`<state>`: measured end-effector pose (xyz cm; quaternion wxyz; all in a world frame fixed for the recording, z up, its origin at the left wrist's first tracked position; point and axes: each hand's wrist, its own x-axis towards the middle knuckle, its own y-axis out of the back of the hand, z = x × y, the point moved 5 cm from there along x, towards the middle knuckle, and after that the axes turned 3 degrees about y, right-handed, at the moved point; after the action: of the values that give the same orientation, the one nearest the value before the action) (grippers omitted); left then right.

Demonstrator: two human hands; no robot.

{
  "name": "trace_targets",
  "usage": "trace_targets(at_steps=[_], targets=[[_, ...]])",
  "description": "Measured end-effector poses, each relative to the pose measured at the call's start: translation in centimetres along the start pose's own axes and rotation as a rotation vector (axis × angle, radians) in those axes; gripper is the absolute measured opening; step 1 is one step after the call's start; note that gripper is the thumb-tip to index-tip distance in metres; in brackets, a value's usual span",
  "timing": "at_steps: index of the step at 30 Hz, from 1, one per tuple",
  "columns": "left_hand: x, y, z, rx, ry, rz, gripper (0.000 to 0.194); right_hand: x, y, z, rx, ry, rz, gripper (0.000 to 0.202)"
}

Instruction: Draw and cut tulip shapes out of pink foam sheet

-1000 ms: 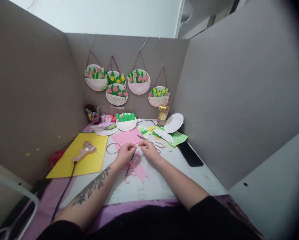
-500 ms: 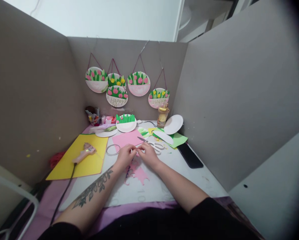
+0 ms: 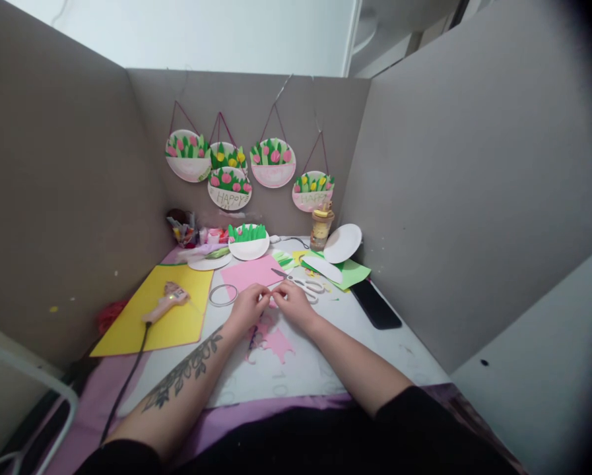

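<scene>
My left hand (image 3: 250, 307) and my right hand (image 3: 292, 303) meet over the middle of the table, fingertips pinched together. Between them shows a bit of a small pink paper piece (image 3: 272, 303), mostly covered by the fingers. Below the hands lie pink paper scraps (image 3: 277, 344) with curved cut-outs. White-handled scissors (image 3: 309, 285) rest just beyond my right hand, blades partly over a pink paper sheet (image 3: 251, 274). A roll of tape (image 3: 223, 295) lies left of my left hand.
A glue gun (image 3: 167, 302) with a cord lies on yellow paper (image 3: 187, 326) at left. A phone (image 3: 375, 305) is at right. Behind stand a paper-plate basket (image 3: 249, 247), a cup (image 3: 321, 231) and a white plate (image 3: 343, 243). Decorated plates (image 3: 272, 173) hang on the grey partition.
Both hands stay nearly in place, with only slight finger movement around the pink piece. The whole view has shifted a little.
</scene>
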<state>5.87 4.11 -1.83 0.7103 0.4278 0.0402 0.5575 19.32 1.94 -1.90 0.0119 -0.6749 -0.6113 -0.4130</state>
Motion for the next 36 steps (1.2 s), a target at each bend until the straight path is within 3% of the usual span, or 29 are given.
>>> trace_targets(at_steps=[8,14,17,20,24,29,32,34,36], targets=[[0.1,0.0,-0.1,-0.121,0.074,0.01,0.019,0.3,0.3,0.7,0.001,-0.03,0.033,0.013],[0.2,0.0,-0.8,-0.475,0.306,-0.02,0.024,1.0,4.2,2.6,-0.195,-0.13,0.232,0.018],[0.2,-0.2,-1.0,-0.576,0.364,-0.057,0.025,0.9,5.5,2.9,-0.275,-0.097,0.302,0.008],[-0.1,-0.6,-1.0,-0.684,0.437,-0.104,0.025,0.8,4.8,1.5,-0.177,0.062,0.227,0.019],[-0.6,-1.1,-0.7,-0.803,0.493,-0.175,0.029,0.6,3.1,-0.9,-0.041,0.21,0.093,0.011],[-0.8,-1.8,-1.0,-0.739,0.46,-0.244,0.033,0.6,2.7,-1.5,-0.01,0.203,0.047,0.008],[-0.4,-1.3,-1.0,-0.555,0.361,-0.129,0.033,0.6,2.9,-1.2,-0.023,0.195,0.043,0.008],[-0.2,-0.5,-0.5,-0.383,0.239,-0.015,0.032,0.6,2.8,-1.2,-0.048,0.196,0.034,0.008],[-0.2,0.1,0.4,-0.219,0.106,0.025,0.027,0.6,2.8,-1.3,-0.064,0.199,0.027,0.008]])
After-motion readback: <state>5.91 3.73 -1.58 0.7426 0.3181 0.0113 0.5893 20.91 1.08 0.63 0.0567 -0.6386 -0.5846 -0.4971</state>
